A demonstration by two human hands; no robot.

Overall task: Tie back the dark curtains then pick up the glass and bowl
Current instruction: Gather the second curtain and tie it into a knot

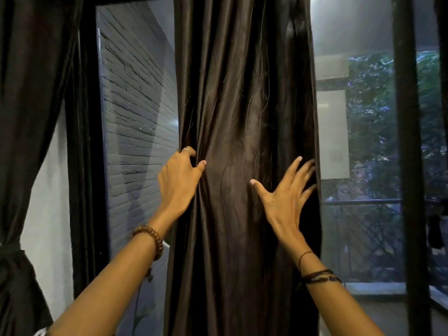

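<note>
Forearms: both of mine reach up from the bottom edge, a beaded wooden bracelet [152, 238] on the left wrist and thin dark cords [320, 275] on the right.
Left hand [179, 175]: fingers curled round the left edge of the middle curtain [242, 105], thumb pressed on its front; I judge it is gathering that edge inward.
Right hand [287, 190]: fingers spread and straight, flat against the cloth near its right edge, gripping nothing, placed to sweep that side toward the other hand.
Middle curtain: hangs between two window panes, not yet tied; dark brown, satiny, long vertical folds with a faint sheen.
Left curtain [26, 117]: matte dark cloth, already cinched low by a tie [9, 248].
Window frame [409, 166]: black upright bar on the right.
Glass and bowl: neither is in view.
</note>
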